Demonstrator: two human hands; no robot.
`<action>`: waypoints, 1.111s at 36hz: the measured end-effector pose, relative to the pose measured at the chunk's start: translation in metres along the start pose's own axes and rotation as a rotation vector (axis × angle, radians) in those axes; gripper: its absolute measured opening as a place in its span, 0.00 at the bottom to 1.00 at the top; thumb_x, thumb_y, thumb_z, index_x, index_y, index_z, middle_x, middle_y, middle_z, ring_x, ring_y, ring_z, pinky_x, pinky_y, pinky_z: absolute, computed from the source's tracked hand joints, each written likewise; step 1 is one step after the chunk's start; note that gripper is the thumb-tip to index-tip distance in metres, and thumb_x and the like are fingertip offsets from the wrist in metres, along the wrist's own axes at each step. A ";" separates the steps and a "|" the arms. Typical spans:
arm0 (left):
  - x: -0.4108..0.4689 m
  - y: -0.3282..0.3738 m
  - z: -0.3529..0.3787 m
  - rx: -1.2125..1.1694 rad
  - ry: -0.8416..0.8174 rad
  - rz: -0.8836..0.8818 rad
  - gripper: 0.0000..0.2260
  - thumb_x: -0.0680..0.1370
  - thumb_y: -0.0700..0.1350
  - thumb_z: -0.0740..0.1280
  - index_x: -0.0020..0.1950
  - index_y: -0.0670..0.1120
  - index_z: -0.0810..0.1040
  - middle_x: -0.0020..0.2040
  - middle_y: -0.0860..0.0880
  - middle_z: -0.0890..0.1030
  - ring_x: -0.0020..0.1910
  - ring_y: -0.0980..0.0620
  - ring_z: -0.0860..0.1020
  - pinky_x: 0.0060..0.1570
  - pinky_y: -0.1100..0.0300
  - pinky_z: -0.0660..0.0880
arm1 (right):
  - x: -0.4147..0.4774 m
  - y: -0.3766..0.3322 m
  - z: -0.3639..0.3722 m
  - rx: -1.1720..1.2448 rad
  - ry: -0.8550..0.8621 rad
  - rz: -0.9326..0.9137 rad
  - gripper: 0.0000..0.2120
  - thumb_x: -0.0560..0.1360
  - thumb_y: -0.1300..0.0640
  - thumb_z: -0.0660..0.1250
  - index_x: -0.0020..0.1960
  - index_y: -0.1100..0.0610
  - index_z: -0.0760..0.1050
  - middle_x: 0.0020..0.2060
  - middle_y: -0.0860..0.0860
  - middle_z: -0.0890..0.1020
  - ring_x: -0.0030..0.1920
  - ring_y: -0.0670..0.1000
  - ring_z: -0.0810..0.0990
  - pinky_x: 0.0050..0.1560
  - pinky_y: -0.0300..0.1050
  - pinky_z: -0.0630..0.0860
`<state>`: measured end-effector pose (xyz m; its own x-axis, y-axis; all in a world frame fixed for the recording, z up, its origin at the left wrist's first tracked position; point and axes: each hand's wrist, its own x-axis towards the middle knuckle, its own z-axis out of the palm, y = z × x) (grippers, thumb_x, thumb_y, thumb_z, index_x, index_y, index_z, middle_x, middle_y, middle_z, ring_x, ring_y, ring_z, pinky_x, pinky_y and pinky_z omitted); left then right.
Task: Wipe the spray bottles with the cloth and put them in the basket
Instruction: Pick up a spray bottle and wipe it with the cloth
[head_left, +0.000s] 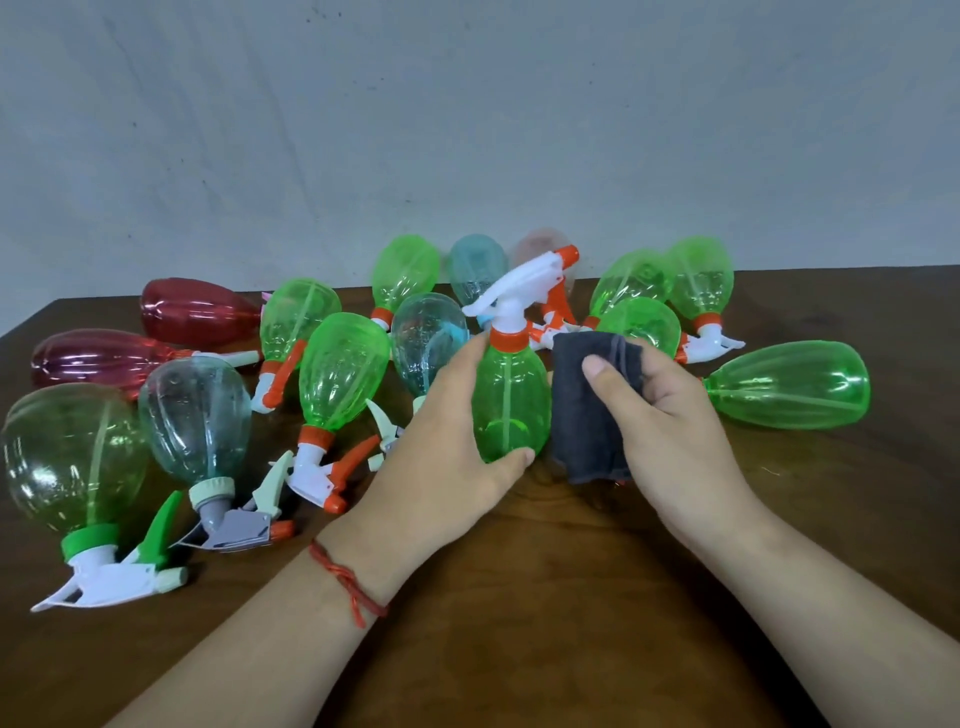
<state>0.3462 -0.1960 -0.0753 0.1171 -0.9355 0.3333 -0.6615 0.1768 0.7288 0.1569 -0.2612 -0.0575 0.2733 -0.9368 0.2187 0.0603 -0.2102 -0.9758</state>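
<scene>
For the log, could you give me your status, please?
Left hand holds green bottle upright. Right hand presses cloth against it. Basket not visible.

Landmark: the held bottle (511, 405) — upright on the table (571, 597), centre.
Left hand (441, 447): wrapped round the held bottle from its left.
Cloth (592, 410): pressed against the held bottle's right side, gripped by the right hand (675, 436).
Heap of bottles (218, 395): laid on their sides left of and behind the held bottle.
Single bottle (789, 384): laid well to its right.
Wall (467, 130): behind everything.
</scene>
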 end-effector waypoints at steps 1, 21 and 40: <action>-0.001 0.002 -0.002 0.015 0.002 0.016 0.47 0.75 0.47 0.82 0.84 0.62 0.56 0.79 0.68 0.65 0.78 0.71 0.63 0.72 0.77 0.59 | 0.000 -0.002 -0.001 0.030 0.012 0.007 0.08 0.85 0.55 0.65 0.59 0.50 0.83 0.50 0.49 0.88 0.53 0.51 0.87 0.54 0.59 0.85; -0.021 0.022 -0.013 -0.152 -0.108 0.019 0.55 0.69 0.48 0.86 0.84 0.68 0.54 0.77 0.67 0.70 0.75 0.64 0.73 0.74 0.59 0.73 | 0.005 -0.002 -0.007 0.127 -0.016 -0.091 0.07 0.83 0.59 0.68 0.58 0.52 0.84 0.50 0.54 0.88 0.52 0.54 0.86 0.58 0.55 0.79; -0.015 0.006 -0.006 -0.116 -0.084 0.117 0.51 0.70 0.45 0.86 0.85 0.56 0.60 0.76 0.51 0.75 0.74 0.48 0.77 0.72 0.46 0.75 | -0.001 0.003 -0.013 -0.406 -0.136 -0.490 0.25 0.78 0.76 0.67 0.66 0.53 0.84 0.66 0.44 0.83 0.69 0.42 0.79 0.73 0.44 0.73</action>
<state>0.3447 -0.1794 -0.0727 -0.0208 -0.9278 0.3726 -0.5765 0.3156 0.7537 0.1449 -0.2647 -0.0602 0.4274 -0.6674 0.6099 -0.1518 -0.7180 -0.6793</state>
